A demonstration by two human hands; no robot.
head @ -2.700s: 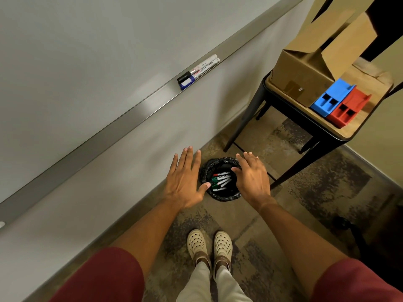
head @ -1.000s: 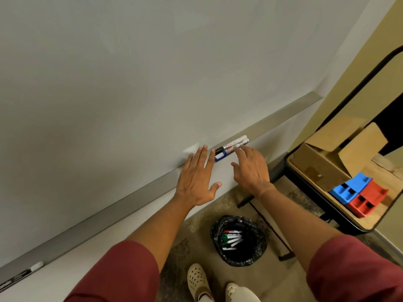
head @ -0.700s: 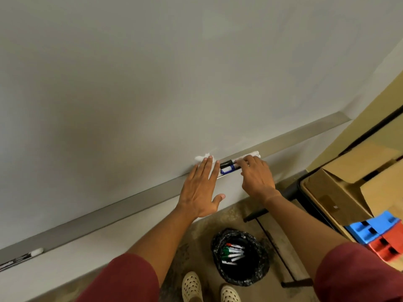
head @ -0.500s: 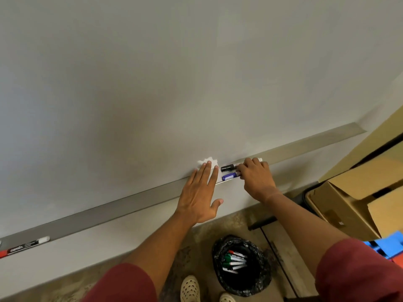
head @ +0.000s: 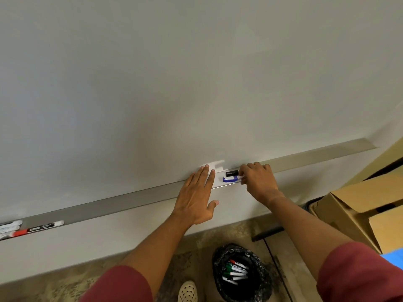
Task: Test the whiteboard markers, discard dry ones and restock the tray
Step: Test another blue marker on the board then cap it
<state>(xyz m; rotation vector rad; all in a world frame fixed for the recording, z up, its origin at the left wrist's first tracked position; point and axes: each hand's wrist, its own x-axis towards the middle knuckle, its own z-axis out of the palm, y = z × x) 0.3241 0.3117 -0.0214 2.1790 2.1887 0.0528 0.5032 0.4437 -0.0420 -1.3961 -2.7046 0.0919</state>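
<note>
- Spare markers (head: 32, 228) lie at the tray's (head: 122, 203) far left end, well apart from the hands, likely waiting their turn.
- Left hand (head: 196, 197) lies flat with straight fingers over the tray edge, gripping nothing; it seems to steady the person.
- Blue marker (head: 231, 179) and black marker (head: 232, 173) lie in the tray between the hands.
- Right hand (head: 258, 182) curls over the barrels of both, apparently picking one to test.
- Bin (head: 242, 273) stands on the floor below, holding discarded markers, handy for dropping dry ones.
</note>
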